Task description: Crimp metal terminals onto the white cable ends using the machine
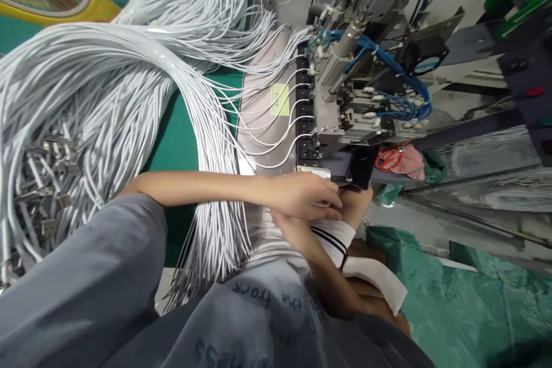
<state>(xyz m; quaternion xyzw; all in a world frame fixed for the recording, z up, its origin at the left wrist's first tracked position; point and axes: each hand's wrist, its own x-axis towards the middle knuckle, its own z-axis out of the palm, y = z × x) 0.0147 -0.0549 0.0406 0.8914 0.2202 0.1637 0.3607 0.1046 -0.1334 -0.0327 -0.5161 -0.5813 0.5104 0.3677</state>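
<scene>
My left hand (304, 195) reaches in from the left, its fingers curled beside the near end of a black fixture row (305, 109). A small pale bit shows between its fingers, too unclear to name. Beneath it lies my right hand (291, 227), crossed by the left one, with its fingers mostly hidden. White cables (276, 165) run in arcs across a metal plate (267, 152) to the black fixtures. Just above my left hand is a silvery rounded part (319, 173). A thick bundle of white cables (215, 184) hangs over the table edge, left of my hands.
A machine (334, 89) with blue air tubes (399, 69) stands right of the fixtures. More cables with metal connectors (52, 184) cover the green table (172, 121) at left. A yellow racket-like object (101, 8) lies at top left. Red-handled scissors (388, 158) are at right.
</scene>
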